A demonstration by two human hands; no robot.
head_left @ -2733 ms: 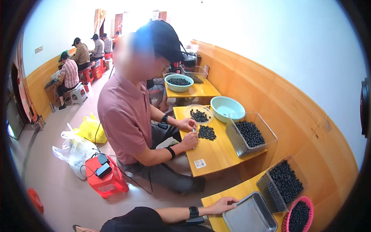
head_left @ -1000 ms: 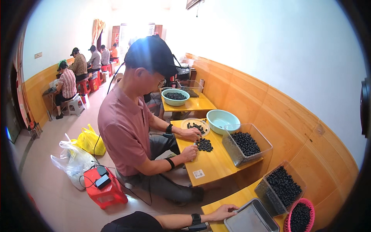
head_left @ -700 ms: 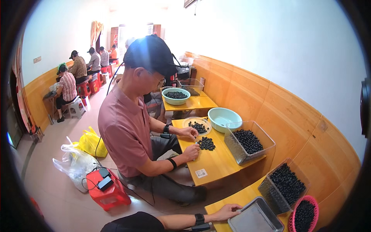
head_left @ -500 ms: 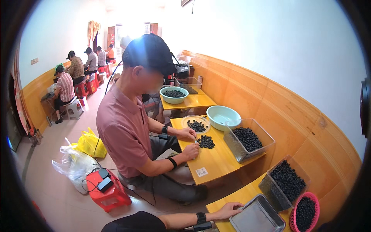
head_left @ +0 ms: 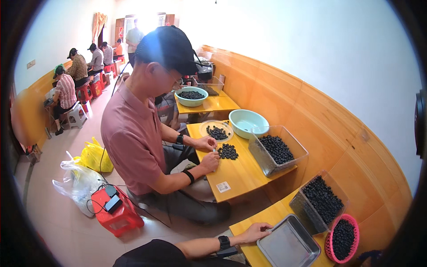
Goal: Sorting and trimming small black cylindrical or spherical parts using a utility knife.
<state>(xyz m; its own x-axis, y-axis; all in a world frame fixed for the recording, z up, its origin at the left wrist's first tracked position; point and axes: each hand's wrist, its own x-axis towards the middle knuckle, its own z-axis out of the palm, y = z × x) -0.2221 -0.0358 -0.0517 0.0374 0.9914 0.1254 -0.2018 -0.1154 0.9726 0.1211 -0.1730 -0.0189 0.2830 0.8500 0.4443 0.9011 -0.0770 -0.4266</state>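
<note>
My left hand reaches in from the lower edge, a black watch on its wrist. Its fingers close at the left rim of a shallow rectangular metal tray, which holds nothing. The tray lies on a yellow table. Just beyond it stands a clear plastic bin filled with small, dark, round pieces; they look like berries or dried fruit, but I cannot tell which. A pink basket with similar pieces stands to the tray's right. My right hand is out of view.
At the table ahead, a person in a pink shirt handles dark pieces beside a clear bin and a pale green basin. A red stool with devices and cables, and plastic bags, stand left. Several people sit farther back.
The whole view has shifted, so most things sit a little higher and farther left. My left hand stays at the tray's rim. A standing person shows more clearly at the back.
</note>
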